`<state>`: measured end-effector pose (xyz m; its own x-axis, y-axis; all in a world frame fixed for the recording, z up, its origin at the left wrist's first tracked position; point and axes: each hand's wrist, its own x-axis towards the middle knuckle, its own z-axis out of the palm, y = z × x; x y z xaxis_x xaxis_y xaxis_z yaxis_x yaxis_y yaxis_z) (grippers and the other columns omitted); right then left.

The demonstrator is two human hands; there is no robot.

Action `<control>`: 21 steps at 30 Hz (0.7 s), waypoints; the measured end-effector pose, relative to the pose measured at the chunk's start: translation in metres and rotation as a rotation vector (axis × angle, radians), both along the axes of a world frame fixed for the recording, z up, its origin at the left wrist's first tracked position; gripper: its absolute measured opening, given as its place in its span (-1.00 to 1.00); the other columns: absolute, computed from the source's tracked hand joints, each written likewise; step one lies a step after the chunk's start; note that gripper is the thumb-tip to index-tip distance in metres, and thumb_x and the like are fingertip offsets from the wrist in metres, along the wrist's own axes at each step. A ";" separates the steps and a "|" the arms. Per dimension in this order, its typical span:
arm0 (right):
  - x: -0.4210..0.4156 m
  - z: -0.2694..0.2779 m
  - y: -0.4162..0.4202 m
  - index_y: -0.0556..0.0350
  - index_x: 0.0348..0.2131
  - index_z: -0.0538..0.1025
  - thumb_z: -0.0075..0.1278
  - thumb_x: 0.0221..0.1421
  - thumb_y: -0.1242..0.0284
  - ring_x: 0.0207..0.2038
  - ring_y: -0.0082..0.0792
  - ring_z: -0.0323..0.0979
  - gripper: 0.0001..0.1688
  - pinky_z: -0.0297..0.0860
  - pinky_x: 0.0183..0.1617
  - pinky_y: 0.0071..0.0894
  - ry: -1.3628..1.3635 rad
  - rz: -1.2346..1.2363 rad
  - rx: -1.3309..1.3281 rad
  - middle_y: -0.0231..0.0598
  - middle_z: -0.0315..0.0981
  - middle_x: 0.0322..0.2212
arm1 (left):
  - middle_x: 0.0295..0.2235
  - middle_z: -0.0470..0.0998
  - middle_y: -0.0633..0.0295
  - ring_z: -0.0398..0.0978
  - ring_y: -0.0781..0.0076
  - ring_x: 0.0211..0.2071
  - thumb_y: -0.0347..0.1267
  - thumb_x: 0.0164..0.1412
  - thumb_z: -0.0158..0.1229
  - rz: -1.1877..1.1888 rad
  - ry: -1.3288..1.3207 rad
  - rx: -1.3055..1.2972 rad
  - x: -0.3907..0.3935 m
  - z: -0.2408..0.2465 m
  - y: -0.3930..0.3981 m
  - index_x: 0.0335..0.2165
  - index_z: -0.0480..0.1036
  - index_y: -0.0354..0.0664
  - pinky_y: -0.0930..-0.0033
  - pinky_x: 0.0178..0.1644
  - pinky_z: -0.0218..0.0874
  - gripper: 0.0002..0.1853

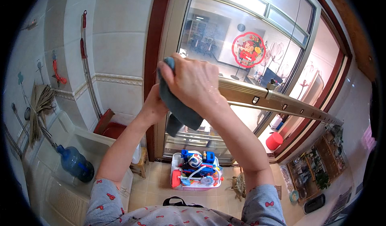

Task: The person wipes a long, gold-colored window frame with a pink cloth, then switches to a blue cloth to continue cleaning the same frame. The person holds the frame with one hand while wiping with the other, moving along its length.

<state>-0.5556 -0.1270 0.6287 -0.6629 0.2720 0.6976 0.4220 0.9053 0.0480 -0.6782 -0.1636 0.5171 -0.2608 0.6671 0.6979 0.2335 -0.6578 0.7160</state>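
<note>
Both hands grip a folded dark grey-green cloth (pixel 181 107), raised in front of a sliding glass door. My right hand (pixel 193 80) is on top, its thumb pressed along the cloth's upper end. Lower and to the left, my left hand (pixel 155 105) clasps the same cloth, its fingers partly hidden behind it. Two loose ends of the cloth hang below the hands. Right beside my right hand runs a bronze-coloured metal rail (pixel 295 107) with oval slots. The hands cover its near end, so I cannot tell whether the cloth touches it.
A white bin of toys (pixel 197 188) stands on the floor below. At left, a utility sink (pixel 87 134) holds a blue water jug (pixel 75 162); a straw broom (pixel 40 105) hangs above. A wooden stool (pixel 140 165) is beside the sink. Shelves of plants (pixel 322 177) stand at right.
</note>
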 end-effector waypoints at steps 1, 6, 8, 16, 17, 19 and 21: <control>0.000 -0.005 0.004 0.04 -0.39 0.48 0.01 0.08 0.12 -0.47 -0.16 0.50 -0.64 0.37 -0.42 -0.21 0.056 0.068 0.148 -0.15 0.48 -0.54 | -0.40 0.50 0.39 0.41 0.68 -0.34 -0.45 0.11 0.15 0.012 -0.018 0.000 0.002 0.001 -0.002 -0.30 0.40 -0.29 0.57 -0.28 0.29 -0.82; 0.013 -0.023 0.027 -0.07 -0.12 0.41 0.20 -0.18 0.19 -0.40 -0.37 0.34 -0.41 0.30 -0.36 -0.38 0.159 0.267 0.593 -0.39 0.27 -0.48 | -0.46 0.46 0.41 0.37 0.71 -0.41 -0.45 0.20 0.09 -0.111 -0.133 0.017 0.004 0.003 -0.002 -0.28 0.40 -0.28 0.57 -0.37 0.25 -0.87; 0.025 -0.025 0.034 -0.14 -0.04 0.41 0.24 -0.29 0.22 -0.37 -0.40 0.33 -0.29 0.29 -0.34 -0.38 0.161 0.274 0.630 -0.44 0.26 -0.46 | -0.52 0.41 0.43 0.32 0.72 -0.49 -0.41 0.25 0.06 -0.162 -0.126 -0.009 0.005 0.001 -0.002 -0.29 0.40 -0.26 0.56 -0.44 0.21 -0.88; 0.123 -0.048 0.097 -0.15 -0.05 0.46 0.20 -0.27 0.35 -0.17 -0.23 0.37 -0.34 0.22 -0.06 -0.22 0.332 -0.020 0.643 -0.36 0.40 -0.22 | -0.65 0.18 0.53 0.12 0.75 -0.66 -0.19 0.31 0.03 -0.211 -0.062 -0.092 0.001 0.005 0.009 -0.26 0.37 -0.15 0.58 -0.53 0.13 -0.75; 0.126 -0.049 0.099 -0.14 -0.06 0.46 0.20 -0.25 0.36 -0.16 -0.21 0.36 -0.36 0.20 -0.04 -0.21 0.361 -0.037 0.635 -0.35 0.40 -0.21 | -0.65 0.19 0.54 0.14 0.77 -0.66 -0.19 0.31 0.03 -0.228 -0.061 -0.104 -0.001 0.004 0.011 -0.20 0.38 -0.13 0.59 -0.52 0.16 -0.75; 0.117 -0.048 0.089 -0.08 -0.19 0.49 0.18 -0.17 0.37 -0.22 -0.25 0.37 -0.57 0.19 -0.08 -0.24 0.443 -0.054 0.572 -0.36 0.43 -0.31 | -0.64 0.19 0.54 0.13 0.77 -0.66 -0.19 0.31 0.03 -0.222 -0.056 -0.103 0.003 0.005 0.012 -0.21 0.38 -0.13 0.58 -0.52 0.16 -0.75; 0.108 -0.044 0.086 -0.05 -0.27 0.50 0.18 -0.15 0.37 -0.25 -0.26 0.38 -0.65 0.20 -0.12 -0.25 0.479 -0.089 0.513 -0.36 0.44 -0.37 | -0.63 0.22 0.53 0.15 0.76 -0.65 -0.19 0.31 0.03 -0.226 -0.045 -0.102 0.004 0.005 0.013 -0.23 0.38 -0.13 0.57 -0.53 0.16 -0.76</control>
